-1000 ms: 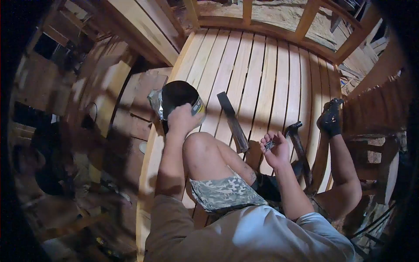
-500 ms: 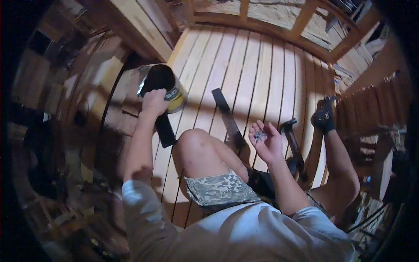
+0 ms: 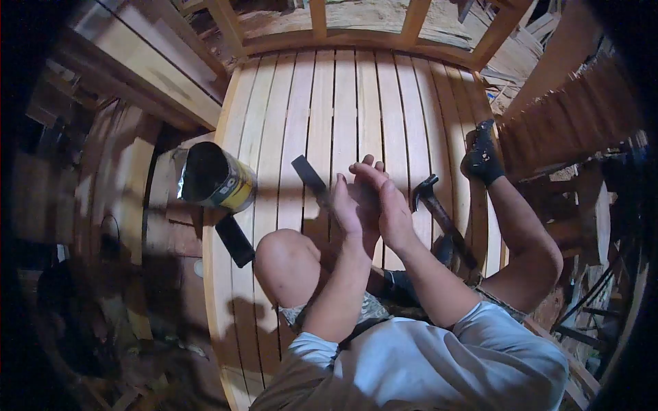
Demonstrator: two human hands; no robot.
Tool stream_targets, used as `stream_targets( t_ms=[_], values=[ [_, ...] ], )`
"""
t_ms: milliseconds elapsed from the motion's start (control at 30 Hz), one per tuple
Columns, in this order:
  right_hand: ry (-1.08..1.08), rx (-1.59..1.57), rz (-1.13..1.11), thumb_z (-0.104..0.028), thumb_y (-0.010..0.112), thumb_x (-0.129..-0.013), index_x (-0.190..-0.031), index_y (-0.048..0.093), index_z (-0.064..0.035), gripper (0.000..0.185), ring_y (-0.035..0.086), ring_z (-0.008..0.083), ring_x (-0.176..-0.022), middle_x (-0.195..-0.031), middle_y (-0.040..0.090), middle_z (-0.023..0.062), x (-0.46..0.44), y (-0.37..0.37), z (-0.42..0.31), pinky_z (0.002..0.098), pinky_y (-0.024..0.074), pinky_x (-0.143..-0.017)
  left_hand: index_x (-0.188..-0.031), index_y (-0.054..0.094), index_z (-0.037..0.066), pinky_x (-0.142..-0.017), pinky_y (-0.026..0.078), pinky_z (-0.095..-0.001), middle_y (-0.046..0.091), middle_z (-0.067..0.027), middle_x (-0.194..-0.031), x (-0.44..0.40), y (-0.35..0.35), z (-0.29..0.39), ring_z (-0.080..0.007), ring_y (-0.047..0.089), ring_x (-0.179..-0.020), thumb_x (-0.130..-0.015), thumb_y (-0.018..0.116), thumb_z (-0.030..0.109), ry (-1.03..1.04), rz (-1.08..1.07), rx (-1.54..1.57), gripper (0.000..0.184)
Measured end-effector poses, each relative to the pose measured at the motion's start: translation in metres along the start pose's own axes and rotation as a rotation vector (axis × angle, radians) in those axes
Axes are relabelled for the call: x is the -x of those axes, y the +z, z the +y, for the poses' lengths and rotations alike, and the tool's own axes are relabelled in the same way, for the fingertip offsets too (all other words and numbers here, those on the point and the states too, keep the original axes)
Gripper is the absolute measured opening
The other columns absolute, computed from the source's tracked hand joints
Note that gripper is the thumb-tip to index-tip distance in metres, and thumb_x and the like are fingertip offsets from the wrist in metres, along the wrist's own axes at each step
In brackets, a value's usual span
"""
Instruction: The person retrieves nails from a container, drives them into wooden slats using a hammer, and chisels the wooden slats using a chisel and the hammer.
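My left hand and my right hand are raised close together above the slatted wooden platform, palms turned toward each other. The left hand's fingers are stretched out and partly blurred. Curved fingers on the right hand cup over its palm, hiding whatever lies there. Just beyond the left hand, a dark flat bar lies on the slats, partly covered. A hammer rests to the right of my hands. Left of them stands an open can with a yellow label, near a dark block.
A wooden railing borders the far edge of the platform. Wooden beams rise at the upper left. My bent knee is near the left hand, and my dark-covered foot rests at the right.
My left hand has let go of the can and moved right, beside my right hand. The small metal nails seen in my right palm are now hidden. The view has shifted.
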State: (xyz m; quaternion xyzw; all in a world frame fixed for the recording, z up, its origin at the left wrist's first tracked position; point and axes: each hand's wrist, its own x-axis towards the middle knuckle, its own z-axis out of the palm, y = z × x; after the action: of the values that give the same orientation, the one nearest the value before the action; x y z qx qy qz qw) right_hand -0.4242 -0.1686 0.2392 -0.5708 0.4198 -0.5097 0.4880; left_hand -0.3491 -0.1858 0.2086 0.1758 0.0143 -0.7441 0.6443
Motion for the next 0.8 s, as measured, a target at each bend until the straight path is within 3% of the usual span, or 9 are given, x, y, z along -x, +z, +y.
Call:
stream_targets(
  t_ms=[33,100,200,300,400,433,533,567,800],
  values=[
    [0.0,0.0,0.009,-0.051,0.027,-0.106,-0.139,0.046,0.0041,0.067,0.051,0.0251,-0.125,-0.136,0.054,0.0171,-0.001,-0.002,-0.003,0.0396,0.0356,-0.11,-0.133,0.05,0.002,-0.109,0.037,-0.0391,0.053,-0.0133,-0.132,-0.006,-0.007,-0.003,-0.0271,0.049,-0.127,-0.104,0.031,0.043,-0.073,-0.088,0.104,0.054],
    [-0.028,-0.526,0.089,-0.047,0.029,-0.106,-0.141,0.044,0.0024,0.062,0.049,0.0261,-0.127,-0.136,0.054,0.0186,-0.003,-0.006,-0.007,0.0405,0.0342,-0.111,-0.13,0.052,0.005,-0.11,0.037,-0.0407,0.056,-0.0136,-0.131,-0.013,-0.009,-0.005,-0.028,0.049,-0.128,-0.103,0.031,0.039,-0.187,-0.436,0.385,0.048],
    [-0.082,-0.761,0.373,-0.034,0.039,-0.106,-0.135,0.047,0.0017,0.047,0.055,0.0247,-0.119,-0.129,0.057,0.0178,0.003,-0.02,-0.021,0.0387,0.0406,-0.105,-0.117,0.06,-0.001,-0.099,0.051,-0.0416,0.067,-0.0126,-0.114,-0.011,0.011,-0.01,-0.0255,0.062,-0.112,-0.102,0.039,0.024,-0.105,0.017,0.443,0.036],
    [-0.007,-0.392,0.491,-0.004,0.055,-0.096,-0.115,0.056,0.0007,0.02,0.059,0.0134,-0.092,-0.099,0.062,0.0092,0.007,-0.046,-0.02,0.027,0.0482,-0.082,-0.114,0.061,-0.002,-0.096,0.053,-0.0423,0.068,-0.0129,-0.109,-0.01,0.019,-0.011,-0.0252,0.064,-0.108,-0.102,0.041,0.021,-0.105,0.018,0.484,0.033],
    [0.148,0.238,0.206,-0.013,0.072,-0.085,-0.095,0.064,-0.001,0.017,0.057,0.0112,-0.08,-0.087,0.061,0.0036,0.014,-0.057,-0.027,0.0269,0.0479,-0.074,-0.112,0.062,-0.003,-0.097,0.053,-0.0419,0.069,-0.0141,-0.109,-0.014,0.013,-0.015,-0.0266,0.065,-0.106,-0.101,0.042,0.023,-0.011,-0.117,0.336,0.034],
    [0.248,0.354,0.136,-0.017,0.079,-0.079,-0.087,0.065,-0.0013,0.022,0.059,0.0124,-0.076,-0.084,0.061,0.0049,0.015,-0.054,-0.043,0.028,0.0487,-0.069,-0.098,0.062,0.001,-0.086,0.053,-0.0401,0.066,-0.0107,-0.092,-0.011,0.023,-0.015,-0.0237,0.063,-0.09,-0.1,0.044,0.024,0.028,0.058,0.217,0.03],
    [0.18,0.499,0.085,-0.019,0.076,-0.079,-0.088,0.066,0.0009,0.024,0.064,0.0249,-0.07,-0.082,0.064,0.0147,0.016,-0.043,-0.045,0.037,0.0513,-0.065,-0.08,0.054,0.007,-0.072,0.047,-0.0377,0.054,-0.0048,-0.073,-0.014,0.018,-0.012,-0.0194,0.052,-0.071,-0.099,0.045,0.026,0.006,-0.164,0.128,0.028],
    [0.179,0.496,0.09,-0.019,0.076,-0.079,-0.088,0.066,0.0009,0.024,0.064,0.0249,-0.07,-0.082,0.064,0.0147,0.015,-0.042,-0.046,0.037,0.0513,-0.065,-0.069,0.043,0.011,-0.065,0.039,-0.0352,0.039,-0.001,-0.065,-0.011,0.021,-0.017,-0.0168,0.04,-0.063,-0.097,0.046,0.027,-0.002,0.009,0.0,0.032],
    [0.225,0.777,-0.036,-0.016,0.063,-0.082,-0.087,0.066,0.0031,0.02,0.063,0.0405,-0.081,-0.083,0.064,0.0228,0.01,-0.039,-0.046,0.0486,0.0515,-0.077,-0.069,0.04,0.012,-0.064,0.039,-0.0354,0.036,0.0001,-0.065,-0.015,-0.006,-0.017,-0.0162,0.037,-0.063,-0.101,0.042,0.03,0.059,-0.061,0.132,0.036]
  ],
)
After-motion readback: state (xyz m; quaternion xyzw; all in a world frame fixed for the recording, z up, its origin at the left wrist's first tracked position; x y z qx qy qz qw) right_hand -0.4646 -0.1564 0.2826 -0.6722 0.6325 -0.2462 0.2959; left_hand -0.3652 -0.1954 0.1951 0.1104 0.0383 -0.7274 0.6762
